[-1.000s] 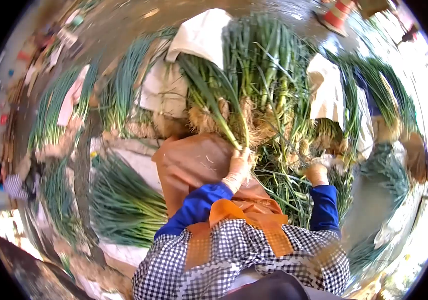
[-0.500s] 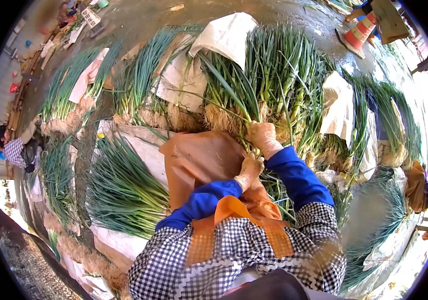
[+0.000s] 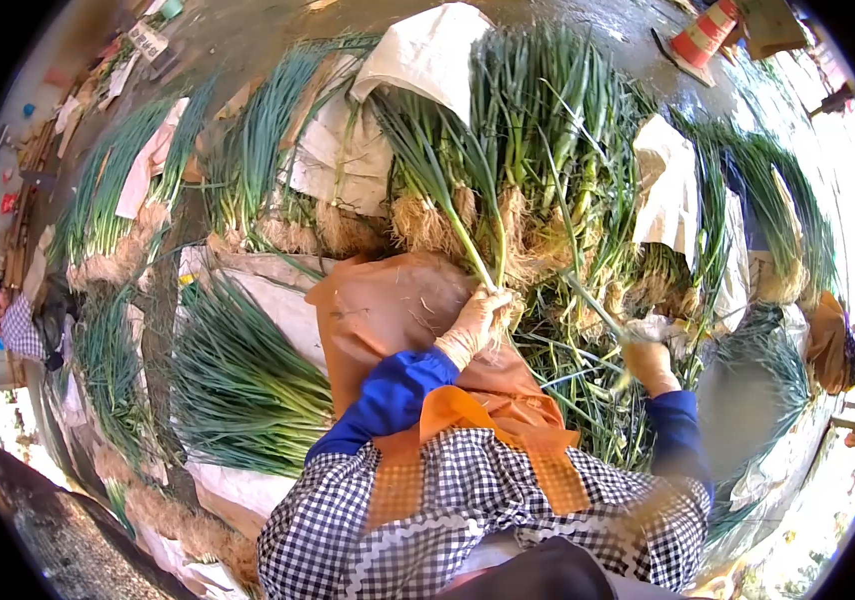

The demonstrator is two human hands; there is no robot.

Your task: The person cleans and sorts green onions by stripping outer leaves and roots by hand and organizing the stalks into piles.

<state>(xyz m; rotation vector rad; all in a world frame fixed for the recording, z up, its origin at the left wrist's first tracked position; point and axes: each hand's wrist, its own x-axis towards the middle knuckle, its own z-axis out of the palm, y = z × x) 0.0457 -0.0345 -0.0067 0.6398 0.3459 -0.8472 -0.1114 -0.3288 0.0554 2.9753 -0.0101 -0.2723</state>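
My left hand [image 3: 473, 325] is closed around the lower stems of a few green onions [image 3: 470, 250], just above their pale roots. Their long leaves point away from me over the orange-brown apron [image 3: 403, 300] on my lap. Out to the right, my right hand [image 3: 651, 363] is closed, a little smeared by motion, on a long green onion leaf [image 3: 593, 300]. Loose leaves and stalks [image 3: 578, 385] lie beneath and between the hands. In front of my knees stands a thick row of unpeeled green onions [image 3: 548, 120], roots toward me.
To my left lies a fanned pile of green onions [image 3: 248, 390] on white sheeting [image 3: 283, 310]. More bundles [image 3: 113, 200] and white sacks [image 3: 428, 55] fill the ground ahead. A traffic cone [image 3: 705, 38] stands far right. Another person [image 3: 23, 325] sits at far left.
My right hand has left the green onions beside my left hand and swung right and toward me with a leaf. My left hand still grips the stems, slightly farther left.
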